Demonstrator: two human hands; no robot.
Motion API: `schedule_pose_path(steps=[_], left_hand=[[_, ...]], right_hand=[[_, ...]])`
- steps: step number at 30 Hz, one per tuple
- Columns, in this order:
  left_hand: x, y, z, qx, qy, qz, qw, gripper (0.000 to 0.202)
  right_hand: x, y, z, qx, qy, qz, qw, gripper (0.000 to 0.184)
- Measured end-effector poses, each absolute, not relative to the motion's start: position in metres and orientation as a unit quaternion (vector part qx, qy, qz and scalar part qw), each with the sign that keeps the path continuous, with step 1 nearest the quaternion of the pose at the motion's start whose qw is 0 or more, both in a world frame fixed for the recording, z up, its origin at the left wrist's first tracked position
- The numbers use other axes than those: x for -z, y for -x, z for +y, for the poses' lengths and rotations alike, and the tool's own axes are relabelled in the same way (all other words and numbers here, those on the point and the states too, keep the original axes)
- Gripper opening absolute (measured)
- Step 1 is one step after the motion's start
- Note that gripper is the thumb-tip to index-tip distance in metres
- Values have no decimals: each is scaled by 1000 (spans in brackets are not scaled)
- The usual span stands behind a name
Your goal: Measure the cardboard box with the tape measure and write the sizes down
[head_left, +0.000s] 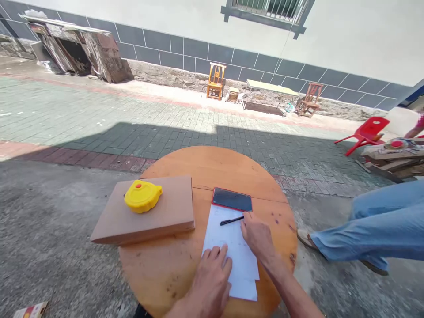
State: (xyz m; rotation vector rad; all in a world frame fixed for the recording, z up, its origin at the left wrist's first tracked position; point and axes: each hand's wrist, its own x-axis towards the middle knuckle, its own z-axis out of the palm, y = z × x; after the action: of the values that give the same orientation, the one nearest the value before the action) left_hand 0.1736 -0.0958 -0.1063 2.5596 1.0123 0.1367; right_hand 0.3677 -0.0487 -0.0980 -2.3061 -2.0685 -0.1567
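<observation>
White sheets of paper lie on a round wooden table, one sheet slightly offset under the other. My left hand rests palm down on the paper's left side, fingers stretched out. At the upper right of the sheet, the fingers of my right hand are closed at one end of a black pen, which lies almost level over the paper. A dark-screened phone with a red edge sits across the top of the sheet. Faint marks show on the paper, too small to read.
To the left, a brown cardboard box overhangs the table's edge, with a yellow tape measure on top. A person in blue jeans stands close on the right. Farther off are a red chair, wooden chairs and a low table.
</observation>
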Motion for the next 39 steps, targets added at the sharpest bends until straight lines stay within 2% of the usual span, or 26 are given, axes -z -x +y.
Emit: schedule_pose_path(steps=[5,7,10,12,14,17,20,25,30,33,39], left_hand=[[143,-129,-124,-137,-915,357,130,50],[152,-119,-130,-175,-920,337,98,56],[154,-113,-135,-212,-915,332,84,52],[149,-114,-137,-220,-908,346,89,47],[145,-115,-139,-224,-902,356,94,43],[142,-116,-140,-228,-902,354,95,41],[143,-115,-141,-234,-904,347,91,43],[143,-114,-141,-228,-901,358,95,45],[143,-116,-143,-219,-902,365,75,44],[146,-118,-144,-222,-902,367,54,44],[152,-124,-150,-238,-902,358,37,51]], right_hand=[[105,-360,-103,54,740,-666,76,21],[118,-353,-141,41,707,-685,169,27],[136,-338,-190,47,676,-688,258,31],[138,-328,-204,54,673,-683,276,29],[130,-321,-198,51,687,-679,254,29],[108,-321,-160,44,726,-666,162,26],[92,-322,-108,53,735,-664,127,25],[95,-319,-71,54,724,-677,120,22],[122,-319,-126,46,727,-672,134,28],[138,-318,-158,61,713,-677,171,29],[142,-323,-158,56,702,-681,203,25]])
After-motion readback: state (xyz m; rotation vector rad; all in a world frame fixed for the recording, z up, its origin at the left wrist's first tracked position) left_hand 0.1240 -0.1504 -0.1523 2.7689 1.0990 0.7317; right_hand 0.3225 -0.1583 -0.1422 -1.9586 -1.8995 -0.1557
